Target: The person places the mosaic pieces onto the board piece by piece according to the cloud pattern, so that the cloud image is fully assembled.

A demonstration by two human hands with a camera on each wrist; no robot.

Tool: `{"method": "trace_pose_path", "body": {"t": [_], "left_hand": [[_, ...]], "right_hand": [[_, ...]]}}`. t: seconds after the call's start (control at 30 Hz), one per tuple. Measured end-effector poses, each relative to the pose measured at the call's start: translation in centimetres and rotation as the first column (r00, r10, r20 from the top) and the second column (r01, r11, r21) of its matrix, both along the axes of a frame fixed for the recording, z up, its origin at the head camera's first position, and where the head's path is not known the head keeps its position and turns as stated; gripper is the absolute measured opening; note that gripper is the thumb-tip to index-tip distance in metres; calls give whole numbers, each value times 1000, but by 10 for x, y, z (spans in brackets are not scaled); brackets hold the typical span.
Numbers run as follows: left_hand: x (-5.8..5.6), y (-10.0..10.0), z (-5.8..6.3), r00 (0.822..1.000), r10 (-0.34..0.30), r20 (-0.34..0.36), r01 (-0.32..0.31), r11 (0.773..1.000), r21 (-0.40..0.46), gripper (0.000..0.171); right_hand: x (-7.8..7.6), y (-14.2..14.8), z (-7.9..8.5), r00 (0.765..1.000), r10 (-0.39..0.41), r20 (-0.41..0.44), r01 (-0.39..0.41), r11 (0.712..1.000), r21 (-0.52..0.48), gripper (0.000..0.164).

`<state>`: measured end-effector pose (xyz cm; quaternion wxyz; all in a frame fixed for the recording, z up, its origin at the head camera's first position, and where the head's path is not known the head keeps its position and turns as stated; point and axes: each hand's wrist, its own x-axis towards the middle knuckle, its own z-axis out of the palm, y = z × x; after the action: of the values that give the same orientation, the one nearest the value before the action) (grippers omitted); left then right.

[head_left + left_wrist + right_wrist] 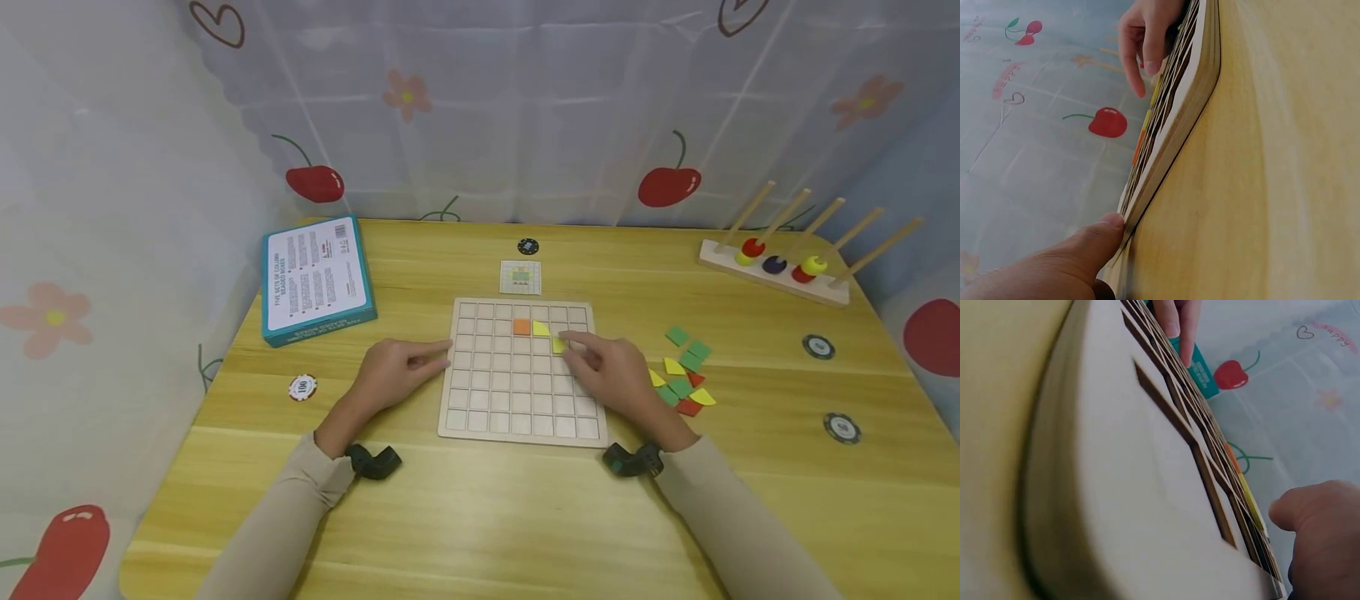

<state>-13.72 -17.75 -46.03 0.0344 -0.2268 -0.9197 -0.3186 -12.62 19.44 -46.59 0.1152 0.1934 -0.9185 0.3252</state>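
Observation:
A square wooden grid board (501,400) lies on the table before me. In its upper part sit an orange square tile (522,327), a yellow quarter-round tile (541,328) and a second yellow tile (558,345), partly hidden by my right hand. My left hand (392,372) touches the board's left edge with extended index finger and thumb; its thumb (1094,244) shows against the edge in the left wrist view. My right hand (613,373) is over the board's right side, fingertips at the second yellow tile. In the left wrist view its index finger and thumb stand apart.
Right of the board lie several loose green, yellow and red tiles (681,387). A pattern card (521,277) and dark chip (528,247) are behind it. A blue box (318,279), white-red chip (303,387), bead rack (772,273) and grey chips (819,347) stand around.

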Motion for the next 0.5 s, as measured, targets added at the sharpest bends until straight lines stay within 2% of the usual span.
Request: {"method": "trace_pose_path", "body": {"t": [0.13, 0.33, 0.5], "left_hand": [[0, -1, 0, 1000, 2, 2, -2, 1000, 3, 32], [-1, 0, -1, 1000, -20, -20, 20, 1000, 10, 34], [0, 0, 0, 1000, -10, -12, 10, 1000, 3, 32]], "right_hand": [[8, 3, 0, 997, -39, -63, 35, 998, -57, 28], [29, 19, 2, 987, -87, -139, 74, 992, -100, 27], [45, 44, 7, 979, -175, -105, 169, 984, -64, 26]]}}
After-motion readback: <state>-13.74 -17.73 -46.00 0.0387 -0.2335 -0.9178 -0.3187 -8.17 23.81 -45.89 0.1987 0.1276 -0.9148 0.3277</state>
